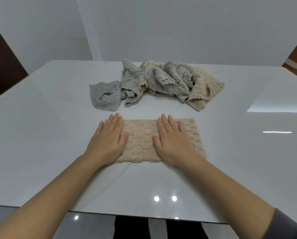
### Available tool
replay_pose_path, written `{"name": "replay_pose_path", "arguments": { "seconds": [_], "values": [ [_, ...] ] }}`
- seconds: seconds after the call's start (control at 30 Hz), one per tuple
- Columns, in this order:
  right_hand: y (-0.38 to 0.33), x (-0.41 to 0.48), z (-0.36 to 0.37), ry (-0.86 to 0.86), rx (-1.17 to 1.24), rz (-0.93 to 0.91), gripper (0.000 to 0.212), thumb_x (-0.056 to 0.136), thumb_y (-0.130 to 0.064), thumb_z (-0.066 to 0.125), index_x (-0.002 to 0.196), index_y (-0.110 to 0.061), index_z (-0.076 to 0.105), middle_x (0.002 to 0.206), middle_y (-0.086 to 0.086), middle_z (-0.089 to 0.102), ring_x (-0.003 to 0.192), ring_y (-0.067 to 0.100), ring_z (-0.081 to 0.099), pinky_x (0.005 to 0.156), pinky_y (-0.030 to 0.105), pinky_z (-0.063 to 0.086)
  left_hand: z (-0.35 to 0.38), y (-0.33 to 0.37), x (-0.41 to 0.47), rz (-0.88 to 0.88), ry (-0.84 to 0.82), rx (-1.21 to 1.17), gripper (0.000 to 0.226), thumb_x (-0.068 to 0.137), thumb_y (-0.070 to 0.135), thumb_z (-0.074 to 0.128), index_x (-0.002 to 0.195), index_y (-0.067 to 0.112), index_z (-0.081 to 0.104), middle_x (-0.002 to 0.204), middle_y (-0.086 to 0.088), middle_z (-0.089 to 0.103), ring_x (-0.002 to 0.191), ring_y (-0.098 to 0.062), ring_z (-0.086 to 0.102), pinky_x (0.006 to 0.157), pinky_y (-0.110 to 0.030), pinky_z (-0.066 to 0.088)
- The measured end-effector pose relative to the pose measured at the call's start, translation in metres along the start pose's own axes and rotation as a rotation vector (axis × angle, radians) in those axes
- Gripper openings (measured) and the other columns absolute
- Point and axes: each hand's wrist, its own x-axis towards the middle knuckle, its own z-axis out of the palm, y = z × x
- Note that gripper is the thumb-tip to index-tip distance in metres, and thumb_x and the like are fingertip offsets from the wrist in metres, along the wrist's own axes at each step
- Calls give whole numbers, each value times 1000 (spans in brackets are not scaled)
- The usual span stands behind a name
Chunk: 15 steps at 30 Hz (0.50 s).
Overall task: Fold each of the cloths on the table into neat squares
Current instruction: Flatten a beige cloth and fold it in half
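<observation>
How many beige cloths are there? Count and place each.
3: flat beige cloth under left hand and right hand; middle beige cloth poking from the pile; right beige cloth at its right end. More may be buried.

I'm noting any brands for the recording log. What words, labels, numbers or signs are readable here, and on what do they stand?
None can be read.
The beige cloth under the left hand and right hand shows no print.
The pile of cloths and the table show no print either.
A small white scrap at the pile's far edge may be a tag; it is too small to read.
</observation>
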Motion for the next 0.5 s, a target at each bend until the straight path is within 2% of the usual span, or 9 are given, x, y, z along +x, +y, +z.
{"name": "replay_pose_path", "arguments": {
  "seconds": [0.13,0.27,0.4,0.5],
  "values": [
    [21,-6,0,-6,0,45,69,98,-50,5,155,-11,-6,163,4,-12,149,20,-15,121,42,-10,-1,-5,-4,-13,-7,10,76,90,56,-4,155,17,-6,162,4,-14,147,-6,-18,121,-35,-9],
    [34,-12,2,18,-60,50,90,79,-58,-14,155,-13,-4,164,4,-9,150,20,-14,120,46,-11,-4,-17,-14,-28,-27,41,91,80,67,-14,155,17,-7,162,4,-15,147,-7,-17,121,-37,-9],
    [51,-21,-2,-9,-104,59,91,78,-60,-16,155,-13,-6,164,3,-10,150,20,-13,120,48,-10,-10,-29,-22,-21,-35,158,96,75,68,-18,155,16,-7,163,2,-10,149,-10,-12,121,-39,-7],
    [62,-33,-9,-47,-170,93,86,81,-52,-15,155,-11,-7,163,5,-12,150,22,-12,119,50,-9,-21,-41,-30,-25,-51,261,96,76,67,-18,155,13,-4,164,0,-4,150,-12,-5,122,-40,-4]
  ]
}}
